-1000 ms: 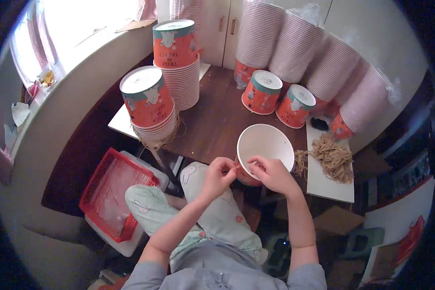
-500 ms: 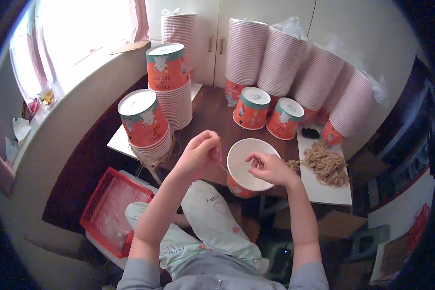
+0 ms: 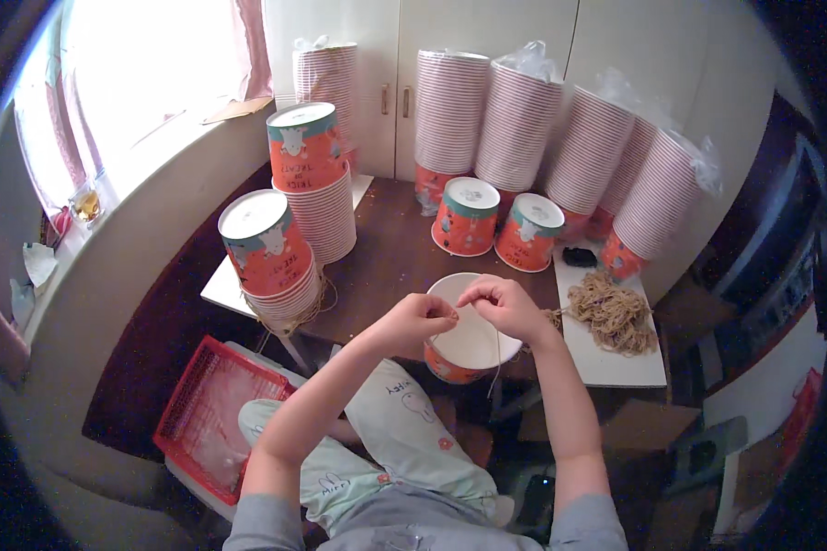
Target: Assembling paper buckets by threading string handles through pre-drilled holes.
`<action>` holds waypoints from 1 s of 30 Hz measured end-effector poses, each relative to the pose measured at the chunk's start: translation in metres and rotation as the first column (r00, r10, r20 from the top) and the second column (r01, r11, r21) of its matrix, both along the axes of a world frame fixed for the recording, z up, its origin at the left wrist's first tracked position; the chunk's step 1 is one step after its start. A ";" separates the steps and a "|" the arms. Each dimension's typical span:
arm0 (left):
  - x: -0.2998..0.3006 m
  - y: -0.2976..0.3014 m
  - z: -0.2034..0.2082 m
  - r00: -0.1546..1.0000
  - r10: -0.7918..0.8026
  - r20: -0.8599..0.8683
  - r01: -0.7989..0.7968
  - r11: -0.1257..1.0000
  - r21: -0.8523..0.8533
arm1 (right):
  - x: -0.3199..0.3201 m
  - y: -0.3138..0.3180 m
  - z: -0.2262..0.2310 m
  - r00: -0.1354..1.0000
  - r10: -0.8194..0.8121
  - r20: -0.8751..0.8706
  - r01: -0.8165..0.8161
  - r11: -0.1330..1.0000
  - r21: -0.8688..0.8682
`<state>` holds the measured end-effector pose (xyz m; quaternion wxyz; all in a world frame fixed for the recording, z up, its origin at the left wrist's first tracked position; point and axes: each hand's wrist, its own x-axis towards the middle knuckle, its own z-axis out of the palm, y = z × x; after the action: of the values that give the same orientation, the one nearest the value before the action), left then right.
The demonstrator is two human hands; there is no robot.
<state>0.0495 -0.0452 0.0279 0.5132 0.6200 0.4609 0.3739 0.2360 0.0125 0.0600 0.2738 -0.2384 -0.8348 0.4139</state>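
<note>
Clearly, the relation that mattered lay right between the two hands: the open bucket [image 3: 452,369] sat just below them, at the near edge of the worktop [image 3: 386,248], its round mouth facing up and its white inside showing. The left hand [image 3: 423,320] was over the left part of the rim, with thumb and fingers pinched together, apparently on a thin bit of string [image 3: 497,358]. The right hand [image 3: 508,308] was over the far right part of the mouth, its fingers bent inward and, as it seemed, grasping the same string, close to the left fingertips but just apart from them.

From under the right hand, the string ran down across the mouth and over the near rim, its loose end hanging outside the bucket. That length ran roughly from far to near, with the right hand the nearer one. Whether a knot was between the fingers was too small to tell.

To the right, a heap of string [image 3: 611,317] lay on a white board [image 3: 606,367]. Beyond the open bucket, two upturned buckets [image 3: 466,230] stood in front of tall stacks [image 3: 450,115].
</note>
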 end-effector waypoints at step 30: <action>0.001 -0.007 0.004 0.961 0.129 -0.244 -0.108 0.989 0.096 | -0.016 -0.027 -0.027 0.929 -0.338 -0.148 0.345 0.651 0.676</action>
<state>0.0505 -0.0520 0.0323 0.4021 0.6538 0.5424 0.3415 0.2200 -0.0143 0.0332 0.4193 -0.2696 -0.8668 0.0143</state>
